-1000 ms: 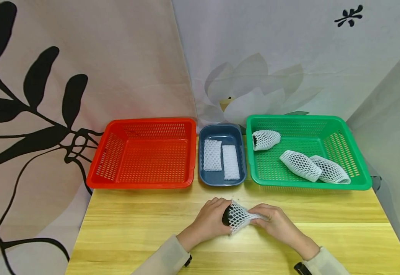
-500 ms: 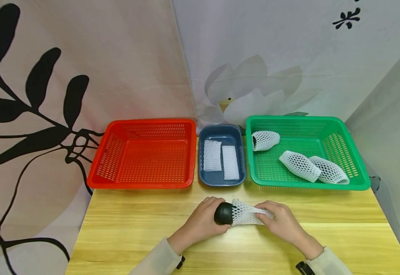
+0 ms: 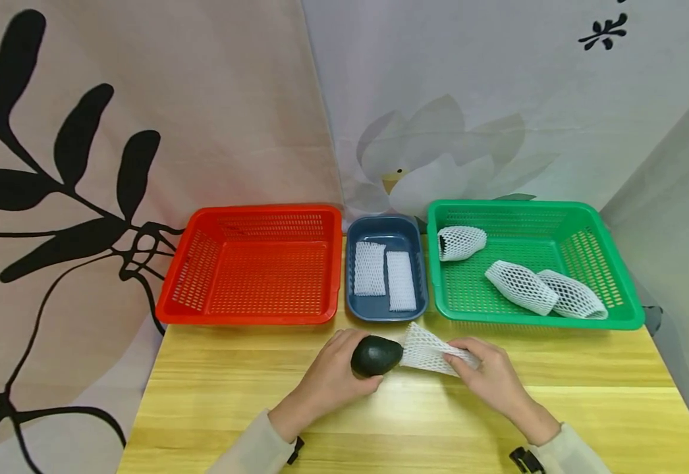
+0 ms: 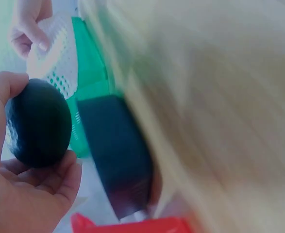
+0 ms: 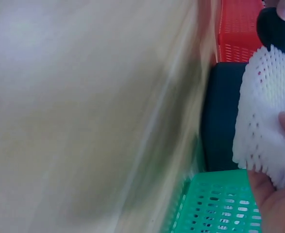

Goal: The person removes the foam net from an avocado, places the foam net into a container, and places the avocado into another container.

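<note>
A dark green avocado (image 3: 376, 356) sits in my left hand (image 3: 334, 376), the thumb and fingers curled round it. Its narrow end points right, at the mouth of a white foam net sleeve (image 3: 426, 350). My right hand (image 3: 493, 375) pinches that sleeve between thumb and fingers at its right end. In the left wrist view the whole avocado (image 4: 39, 124) shows bare. The right wrist view has the sleeve (image 5: 268, 107) hanging flattened from the fingers, with the avocado (image 5: 277, 31) beyond it. Both hands are above the wooden table (image 3: 427, 434).
At the back left stands a red basket (image 3: 249, 318). A blue-grey tray (image 3: 374, 311) in the middle bears two flat foam net sleeves (image 3: 400, 281). The green basket (image 3: 540, 321) at right contains several net-covered items (image 3: 521, 287). A patterned curtain (image 3: 232, 99) hangs behind.
The avocado has come out of the net sleeve. My left hand has moved left with it, while my right hand still pinches the sleeve and has shifted slightly right.
</note>
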### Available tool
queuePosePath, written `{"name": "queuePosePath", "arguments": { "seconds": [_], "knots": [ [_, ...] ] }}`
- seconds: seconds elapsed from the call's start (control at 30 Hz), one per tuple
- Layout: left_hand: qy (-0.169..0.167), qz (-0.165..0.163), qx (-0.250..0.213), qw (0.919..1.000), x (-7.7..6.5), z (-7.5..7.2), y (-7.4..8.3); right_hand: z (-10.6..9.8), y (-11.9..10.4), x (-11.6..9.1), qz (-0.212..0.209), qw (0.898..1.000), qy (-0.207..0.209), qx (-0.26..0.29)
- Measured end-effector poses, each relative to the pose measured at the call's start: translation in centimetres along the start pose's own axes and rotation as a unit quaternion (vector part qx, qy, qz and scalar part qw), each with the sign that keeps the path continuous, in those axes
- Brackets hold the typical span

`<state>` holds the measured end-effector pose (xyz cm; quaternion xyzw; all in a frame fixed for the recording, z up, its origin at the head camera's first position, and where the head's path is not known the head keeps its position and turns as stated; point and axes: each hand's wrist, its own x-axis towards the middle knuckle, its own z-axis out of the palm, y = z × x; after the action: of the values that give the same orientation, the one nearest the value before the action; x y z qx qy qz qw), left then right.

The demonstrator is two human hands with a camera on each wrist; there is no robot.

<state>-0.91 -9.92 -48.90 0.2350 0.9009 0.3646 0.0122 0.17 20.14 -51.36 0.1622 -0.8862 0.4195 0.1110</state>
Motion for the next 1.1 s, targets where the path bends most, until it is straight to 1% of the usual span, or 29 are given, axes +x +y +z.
{"name": "queuePosePath", "arguments": {
  "seconds": [0.2, 0.37, 0.47, 0.6, 0.67, 0.73, 0.87, 1.0, 1.1],
  "knots": [
    [0.045, 0.005, 0.002, 0.9990, 0.1, -2.0, 0.1, -0.3, -0.3, 0.6, -0.011, 1.000, 0.020, 0.003],
    [0.081, 0.014, 0.009, 0.9966, 0.4, -3.8, -0.2, -0.4, -1.1, 1.5, -0.023, 0.999, 0.041, 0.015],
    [0.097, 0.012, 0.010, 0.9952, 0.8, -4.9, -0.6, -0.3, -1.7, 2.5, -0.053, 0.996, 0.071, 0.028],
    [0.111, 0.007, 0.021, 0.9936, 1.3, -6.2, -1.3, 0.2, -2.3, 4.2, -0.100, 0.987, 0.121, 0.036],
    [0.120, 0.004, 0.028, 0.9924, 1.5, -6.9, -1.8, 0.4, -2.5, 4.9, -0.111, 0.983, 0.140, 0.034],
    [0.128, -0.004, 0.032, 0.9912, 1.8, -7.6, -2.2, 0.6, -2.7, 5.6, -0.117, 0.980, 0.155, 0.033],
    [0.142, -0.024, 0.033, 0.9890, 2.4, -8.8, -3.1, 1.1, -3.3, 6.9, -0.107, 0.977, 0.179, 0.035],
    [0.149, -0.047, 0.032, 0.9872, 2.8, -9.7, -4.1, 1.5, -3.9, 8.2, -0.096, 0.974, 0.198, 0.046],
    [0.151, -0.065, 0.032, 0.9859, 3.2, -10.3, -4.7, 2.0, -4.3, 9.3, -0.101, 0.971, 0.211, 0.040]
  ]
}}
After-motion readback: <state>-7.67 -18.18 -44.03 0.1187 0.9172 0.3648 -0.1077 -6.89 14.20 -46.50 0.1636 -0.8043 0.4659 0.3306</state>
